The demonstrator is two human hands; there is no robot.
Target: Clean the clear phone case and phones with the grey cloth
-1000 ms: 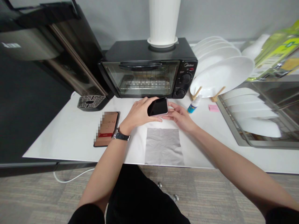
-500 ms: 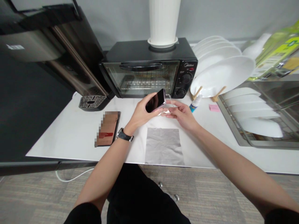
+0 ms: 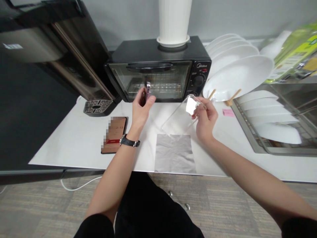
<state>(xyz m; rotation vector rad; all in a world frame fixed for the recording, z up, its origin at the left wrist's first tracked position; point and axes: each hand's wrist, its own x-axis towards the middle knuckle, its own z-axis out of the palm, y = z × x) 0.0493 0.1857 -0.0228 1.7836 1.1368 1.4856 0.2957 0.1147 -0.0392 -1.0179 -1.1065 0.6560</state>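
In the head view, the left hand [image 3: 141,111] has its grip clamped on a slim phone [image 3: 148,88], held up before the toaster oven [image 3: 119,54]. The phone stands nearly edge-on and partly behind the fingers, so its screen cannot be judged. Well apart, to the right, the right hand [image 3: 206,118] pinches a clear case [image 3: 180,115] by its far right part, thumb and fingers together on it. The case slants down, its near corner over the far edge of a grey cloth [image 3: 174,154]; whether they touch is hard to tell.

Parting phone and case looks complete, as nothing joins them. Neither is set down yet. The cloth lies flat at the near edge of the worktop [image 3: 71,142], with no hand on it and seemingly unused so far. A second phone [image 3: 115,135] lies untouched to its left.
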